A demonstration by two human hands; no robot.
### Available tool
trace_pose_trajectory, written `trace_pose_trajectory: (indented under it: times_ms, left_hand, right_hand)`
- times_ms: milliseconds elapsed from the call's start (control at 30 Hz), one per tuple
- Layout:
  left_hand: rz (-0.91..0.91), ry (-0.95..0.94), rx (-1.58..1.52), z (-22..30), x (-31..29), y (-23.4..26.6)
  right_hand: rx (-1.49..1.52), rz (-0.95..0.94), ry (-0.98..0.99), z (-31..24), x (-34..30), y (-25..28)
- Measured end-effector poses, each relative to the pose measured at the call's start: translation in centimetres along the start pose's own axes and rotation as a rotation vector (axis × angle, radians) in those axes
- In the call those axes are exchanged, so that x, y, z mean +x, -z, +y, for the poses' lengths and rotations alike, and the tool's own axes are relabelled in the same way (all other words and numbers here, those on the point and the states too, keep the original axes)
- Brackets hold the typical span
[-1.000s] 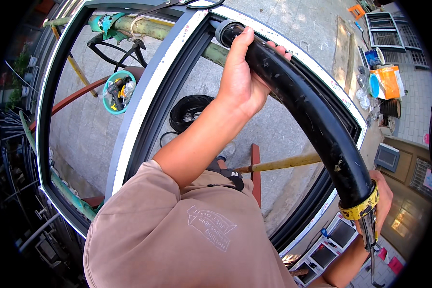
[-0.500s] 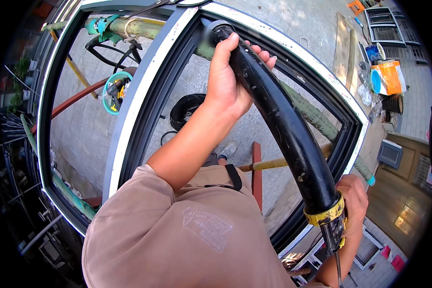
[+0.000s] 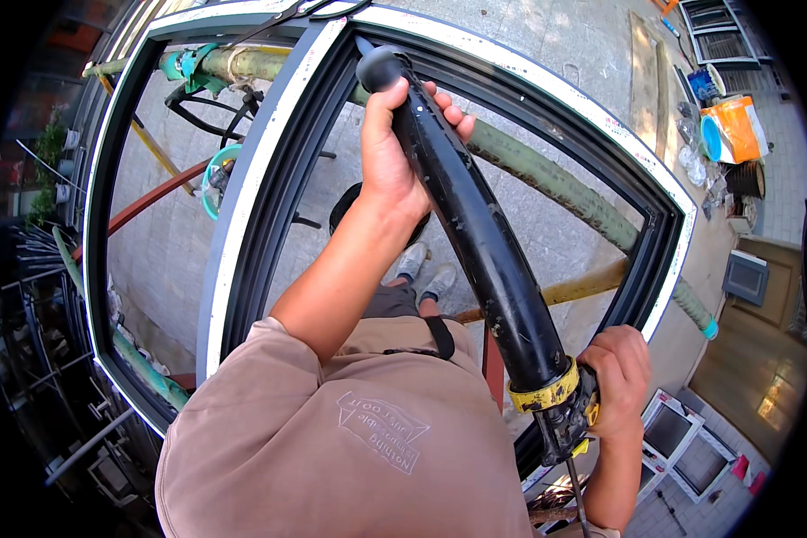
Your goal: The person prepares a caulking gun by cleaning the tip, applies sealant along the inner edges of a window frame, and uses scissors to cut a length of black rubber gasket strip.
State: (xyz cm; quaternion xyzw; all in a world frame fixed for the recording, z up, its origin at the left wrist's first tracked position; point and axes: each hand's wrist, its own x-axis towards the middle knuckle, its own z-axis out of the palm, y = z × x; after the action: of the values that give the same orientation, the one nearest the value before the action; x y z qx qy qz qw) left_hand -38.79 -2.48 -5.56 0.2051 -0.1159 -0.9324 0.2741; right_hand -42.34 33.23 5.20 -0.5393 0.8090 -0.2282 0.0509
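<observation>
A teal basin (image 3: 209, 201) containing assorted small items was observed near a red-brown bar (image 3: 161, 196). At right, an orange bag (image 3: 737, 123) lay with a round blue item (image 3: 710, 139) at its edge, near clear plastic wrapping (image 3: 691, 165). White-framed panels (image 3: 668, 430) lay on pale paving at lower right; green plants (image 3: 47, 148) stood at far left.

The long, round black tube (image 3: 480, 233) has pale scuffs. The round yellow ring (image 3: 544, 392) has dark smudges. The dark grey window frame (image 3: 662, 220) has white strips (image 3: 684, 242) with red marks. The long green pipe (image 3: 547, 184) has brown spots. The brown cloth shirt (image 3: 323, 475) has a white print (image 3: 378, 430).
</observation>
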Motion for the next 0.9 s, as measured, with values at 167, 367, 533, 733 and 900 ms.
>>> trace_pose_trajectory:
  times_ms: [167, 367, 533, 733, 900]
  left_hand:
    - [-0.001, 0.007, -0.007, 0.0, -0.1, 0.2]
    - [-0.004, 0.005, 0.0, 0.0, -0.2, 0.5]
    - [-0.005, -0.004, 0.013, 0.1, -0.3, 0.4]
    - [-0.007, 0.002, 0.006, 0.2, -0.3, 0.3]
    - [-0.017, -0.002, 0.011, 0.3, -0.4, 0.2]
  right_hand:
    - [-0.004, 0.015, 0.01, 0.3, -0.5, -0.8]
    - [0.002, 0.027, 0.021, 0.4, -0.7, -1.4]
    - [0.012, 0.03, 0.022, 0.3, -0.7, -1.4]
    - [0.004, 0.038, 0.023, 0.2, -0.7, -1.5]
    - [0.006, 0.037, 0.021, 0.2, -0.9, -1.7]
